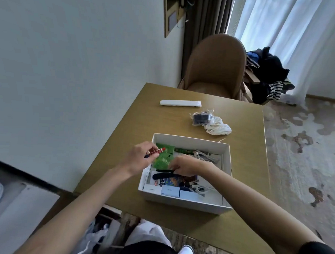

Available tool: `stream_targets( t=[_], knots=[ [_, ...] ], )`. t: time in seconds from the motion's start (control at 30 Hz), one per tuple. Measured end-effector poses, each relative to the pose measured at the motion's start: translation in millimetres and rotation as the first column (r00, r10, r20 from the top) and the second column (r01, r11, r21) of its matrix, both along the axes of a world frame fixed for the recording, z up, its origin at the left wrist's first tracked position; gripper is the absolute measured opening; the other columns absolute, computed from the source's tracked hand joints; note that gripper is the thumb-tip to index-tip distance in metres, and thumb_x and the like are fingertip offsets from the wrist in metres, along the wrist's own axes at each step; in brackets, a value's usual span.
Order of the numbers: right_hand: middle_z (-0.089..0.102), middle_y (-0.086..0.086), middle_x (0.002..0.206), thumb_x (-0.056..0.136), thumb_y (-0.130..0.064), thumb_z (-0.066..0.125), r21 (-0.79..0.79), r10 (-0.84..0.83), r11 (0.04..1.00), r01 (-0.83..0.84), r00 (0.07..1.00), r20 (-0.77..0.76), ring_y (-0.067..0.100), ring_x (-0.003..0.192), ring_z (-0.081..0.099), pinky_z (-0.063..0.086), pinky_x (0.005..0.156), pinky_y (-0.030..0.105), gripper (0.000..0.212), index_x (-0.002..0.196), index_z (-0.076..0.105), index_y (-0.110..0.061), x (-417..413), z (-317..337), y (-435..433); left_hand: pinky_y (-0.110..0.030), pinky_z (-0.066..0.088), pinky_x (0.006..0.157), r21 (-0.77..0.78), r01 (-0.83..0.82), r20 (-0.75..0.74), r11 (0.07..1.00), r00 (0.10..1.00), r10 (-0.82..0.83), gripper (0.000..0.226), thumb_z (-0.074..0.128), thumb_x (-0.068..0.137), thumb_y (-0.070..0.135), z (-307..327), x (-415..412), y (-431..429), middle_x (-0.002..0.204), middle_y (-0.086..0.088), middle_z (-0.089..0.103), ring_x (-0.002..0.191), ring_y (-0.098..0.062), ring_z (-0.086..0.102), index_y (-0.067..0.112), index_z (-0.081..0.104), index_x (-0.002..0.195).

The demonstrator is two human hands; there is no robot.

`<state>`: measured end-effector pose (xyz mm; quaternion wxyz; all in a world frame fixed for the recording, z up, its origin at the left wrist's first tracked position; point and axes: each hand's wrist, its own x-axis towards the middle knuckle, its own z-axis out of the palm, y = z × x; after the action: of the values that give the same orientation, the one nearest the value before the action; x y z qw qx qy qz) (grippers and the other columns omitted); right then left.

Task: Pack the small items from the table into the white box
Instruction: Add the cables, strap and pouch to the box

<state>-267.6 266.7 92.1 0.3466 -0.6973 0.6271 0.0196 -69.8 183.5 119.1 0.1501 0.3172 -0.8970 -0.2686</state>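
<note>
The white box (pixel 191 140) sits open on the wooden table and holds green packets (pixel 162 161), white cables (pixel 203 155), small cartons and other bits. My left hand (pixel 138 157) hovers over the box's left wall, pinching a thin red stick (pixel 159 151) with a dark end. Inside the box, my right hand (pixel 186 166) grips a black flat object (pixel 164 175). Beyond the box lie a clear bag with a dark item (pixel 201 118), a crumpled white cloth (pixel 218 126) and a long white packet (pixel 180 103).
A brown chair (pixel 216 67) stands at the table's far edge (pixel 202 93), with a heap of clothes (pixel 269 73) to its right. A wall runs along the left. Patterned floor lies on the right.
</note>
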Motion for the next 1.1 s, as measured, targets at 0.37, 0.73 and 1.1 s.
stream_targets(
  t=[0.37, 0.73, 1.1],
  knots=[
    [0.07, 0.002, 0.108, 0.094, -0.013, 0.053, -0.256, -0.293, 0.919, 0.301, 0.953, 0.071, 0.012, 0.091, 0.062, 0.05, 0.084, 0.026, 0.024, 0.112, 0.07, -0.014, -48, 22, 35, -0.031, 0.05, 0.077, 0.032, 0.296, 0.333, 0.955, 0.897, -0.29, 0.019, 0.057, 0.091, 0.034, -35, -30, 24, 0.103, 0.004, 0.064, 0.093, -0.015, 0.06, 0.021, 0.062, 0.104],
    [0.073, 0.004, 0.107, 0.094, -0.013, 0.055, -0.46, -0.446, 0.739, 0.491, 0.87, 0.212, 0.014, 0.089, 0.066, 0.054, 0.082, 0.027, 0.022, 0.109, 0.071, -0.012, -69, 23, 30, -0.024, 0.055, 0.07, 0.144, 0.19, 0.224, 0.971, 0.95, -0.219, 0.019, 0.053, 0.094, 0.023, -30, -55, -8, 0.103, -0.002, 0.067, 0.083, -0.011, 0.064, 0.018, 0.06, 0.111],
    [0.07, 0.005, 0.108, 0.087, -0.018, 0.06, -0.38, -0.713, 0.627, 0.68, 0.698, 0.072, 0.025, 0.095, 0.064, 0.053, 0.08, 0.037, 0.025, 0.109, 0.07, -0.016, -139, 11, -70, -0.008, 0.043, 0.054, 0.274, 0.095, 0.001, 0.957, 0.995, -0.099, 0.015, 0.052, 0.094, 0.014, -24, -137, -116, 0.088, -0.003, 0.066, 0.071, -0.002, 0.056, 0.011, 0.064, 0.104]
  ],
)
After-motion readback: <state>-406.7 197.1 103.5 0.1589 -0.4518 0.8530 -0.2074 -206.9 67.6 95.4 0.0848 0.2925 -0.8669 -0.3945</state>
